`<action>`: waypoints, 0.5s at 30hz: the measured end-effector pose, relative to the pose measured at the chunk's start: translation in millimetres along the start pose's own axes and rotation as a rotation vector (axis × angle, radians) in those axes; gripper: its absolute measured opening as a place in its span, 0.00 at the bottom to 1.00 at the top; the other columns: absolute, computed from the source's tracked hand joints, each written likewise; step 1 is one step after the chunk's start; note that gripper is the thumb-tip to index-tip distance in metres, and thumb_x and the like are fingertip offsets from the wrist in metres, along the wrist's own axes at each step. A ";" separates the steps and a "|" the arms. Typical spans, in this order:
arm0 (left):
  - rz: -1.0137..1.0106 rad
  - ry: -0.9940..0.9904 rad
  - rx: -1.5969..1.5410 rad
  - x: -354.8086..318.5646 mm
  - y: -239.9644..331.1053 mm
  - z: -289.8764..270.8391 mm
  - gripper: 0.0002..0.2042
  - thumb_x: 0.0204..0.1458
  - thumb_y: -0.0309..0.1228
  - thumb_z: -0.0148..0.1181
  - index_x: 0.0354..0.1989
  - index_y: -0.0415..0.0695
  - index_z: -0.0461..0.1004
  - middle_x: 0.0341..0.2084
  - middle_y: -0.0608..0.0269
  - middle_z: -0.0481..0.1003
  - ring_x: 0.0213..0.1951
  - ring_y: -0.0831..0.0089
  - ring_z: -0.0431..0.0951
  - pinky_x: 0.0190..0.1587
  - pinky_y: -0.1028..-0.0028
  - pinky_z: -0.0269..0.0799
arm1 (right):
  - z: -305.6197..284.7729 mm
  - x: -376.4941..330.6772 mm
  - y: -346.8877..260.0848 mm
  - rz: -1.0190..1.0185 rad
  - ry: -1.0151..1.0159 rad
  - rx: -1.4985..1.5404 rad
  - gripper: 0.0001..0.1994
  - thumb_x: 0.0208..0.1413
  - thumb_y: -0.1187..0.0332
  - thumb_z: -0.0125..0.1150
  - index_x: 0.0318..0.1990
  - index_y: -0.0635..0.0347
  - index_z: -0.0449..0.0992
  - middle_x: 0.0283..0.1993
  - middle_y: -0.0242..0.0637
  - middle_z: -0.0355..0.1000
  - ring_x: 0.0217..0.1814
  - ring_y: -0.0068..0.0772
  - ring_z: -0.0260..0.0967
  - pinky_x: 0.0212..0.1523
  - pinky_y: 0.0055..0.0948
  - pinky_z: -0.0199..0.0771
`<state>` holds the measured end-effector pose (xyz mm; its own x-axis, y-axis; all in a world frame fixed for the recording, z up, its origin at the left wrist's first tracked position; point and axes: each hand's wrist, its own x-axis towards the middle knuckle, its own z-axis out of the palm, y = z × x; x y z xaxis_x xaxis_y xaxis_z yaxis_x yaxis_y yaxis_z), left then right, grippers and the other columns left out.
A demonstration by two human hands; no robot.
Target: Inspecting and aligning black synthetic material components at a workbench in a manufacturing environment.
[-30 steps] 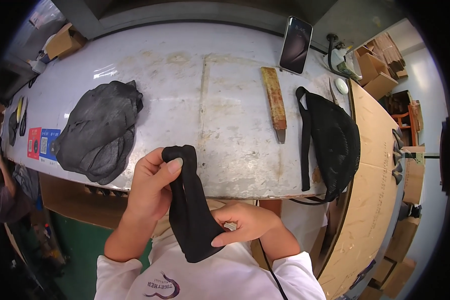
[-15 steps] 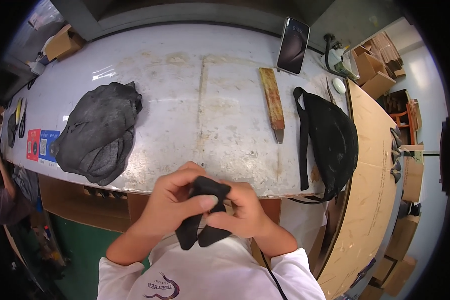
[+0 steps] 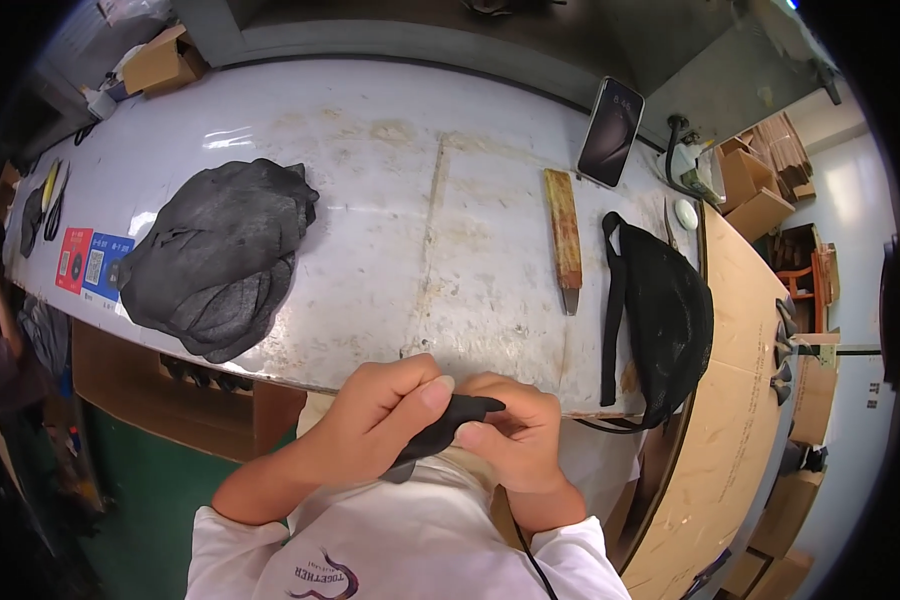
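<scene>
The stained white table [image 3: 370,180] spans the view, bearing a heap of grey cloth [image 3: 220,260] on the left and a black bag [image 3: 668,315] on the right. At its near edge the left hand [image 3: 375,420] and right hand [image 3: 518,435] hold a folded black band [image 3: 444,426] between them, the left thumb pressing it against curled fingers, the right thumb and fingers pinching its other end, with some fingertips hidden from sight. Farther off are a phone [image 3: 611,132] near the back, a rusty tool [image 3: 563,235] nearer the middle and, beyond the bag, a small white oval [image 3: 685,214]
</scene>
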<state>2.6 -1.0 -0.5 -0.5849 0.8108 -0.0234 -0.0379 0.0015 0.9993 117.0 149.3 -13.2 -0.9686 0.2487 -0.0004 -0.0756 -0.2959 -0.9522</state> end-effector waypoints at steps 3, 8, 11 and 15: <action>-0.006 -0.008 -0.032 -0.2 -0.3 3.5 0.13 0.63 0.32 0.51 0.26 0.39 0.66 0.17 0.64 0.63 0.21 0.77 0.61 0.24 0.74 0.59 | -2.5 -2.0 2.6 0.070 -0.019 0.190 0.09 0.53 0.78 0.65 0.41 0.71 0.77 0.34 0.35 0.74 0.35 0.23 0.70 0.36 0.21 0.68; 0.091 0.054 0.079 0.9 -3.1 5.9 0.14 0.64 0.33 0.49 0.26 0.39 0.67 0.19 0.69 0.66 0.23 0.81 0.62 0.26 0.76 0.60 | 4.6 0.7 3.4 0.259 0.022 0.572 0.10 0.56 0.76 0.63 0.44 0.71 0.77 0.39 0.39 0.77 0.39 0.25 0.73 0.42 0.25 0.73; -0.133 -0.084 -0.205 0.8 -5.5 3.4 0.18 0.64 0.37 0.51 0.23 0.39 0.66 0.15 0.67 0.62 0.20 0.81 0.60 0.23 0.76 0.59 | -3.7 -1.4 11.9 0.212 0.086 0.579 0.10 0.57 0.76 0.62 0.45 0.71 0.76 0.41 0.41 0.77 0.40 0.26 0.74 0.45 0.27 0.74; -0.062 -0.142 -0.027 0.5 -3.6 -3.7 0.19 0.65 0.38 0.48 0.23 0.40 0.66 0.16 0.72 0.63 0.22 0.84 0.60 0.23 0.76 0.59 | -3.2 -2.2 13.4 0.183 0.156 0.522 0.10 0.57 0.75 0.61 0.45 0.71 0.76 0.39 0.41 0.77 0.39 0.27 0.75 0.43 0.27 0.75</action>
<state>-0.6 -2.8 -4.2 -0.4605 0.8842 -0.0789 -0.0936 0.0400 0.9948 118.9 147.8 -26.9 -0.9335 0.2716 -0.2340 -0.0547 -0.7530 -0.6557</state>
